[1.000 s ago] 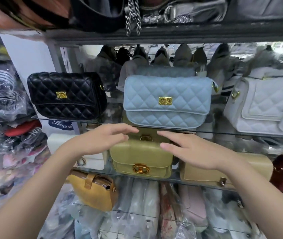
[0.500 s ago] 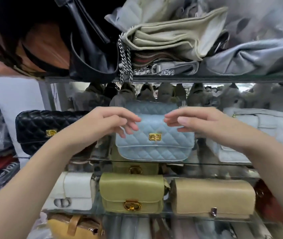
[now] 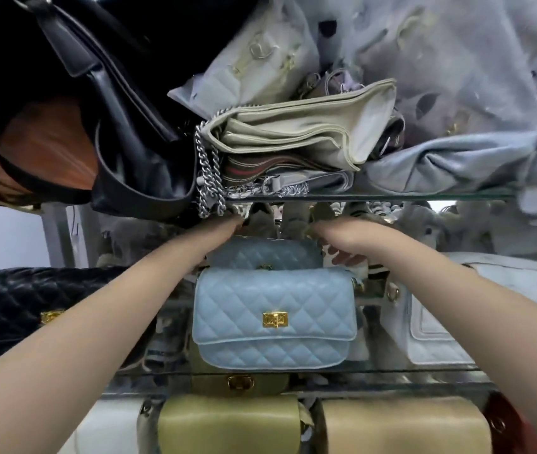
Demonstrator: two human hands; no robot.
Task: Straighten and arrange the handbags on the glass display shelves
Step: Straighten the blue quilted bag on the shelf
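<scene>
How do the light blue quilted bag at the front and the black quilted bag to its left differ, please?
The light blue quilted bag stands in full view between the arms; the black quilted bag is partly hidden behind the left forearm. The blue bag's gold clasp shows plainly; the black bag's is only partly seen. Both are diamond-quilted flap bags with gold clasps, on the same glass shelf.

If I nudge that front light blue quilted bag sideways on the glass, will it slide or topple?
The light blue quilted bag probably slides easily: smooth glass shelf beneath. It stands upright holding its boxy shape, so likely fairly stiff. Pushed high, it might tip back against the second blue bag.
</scene>
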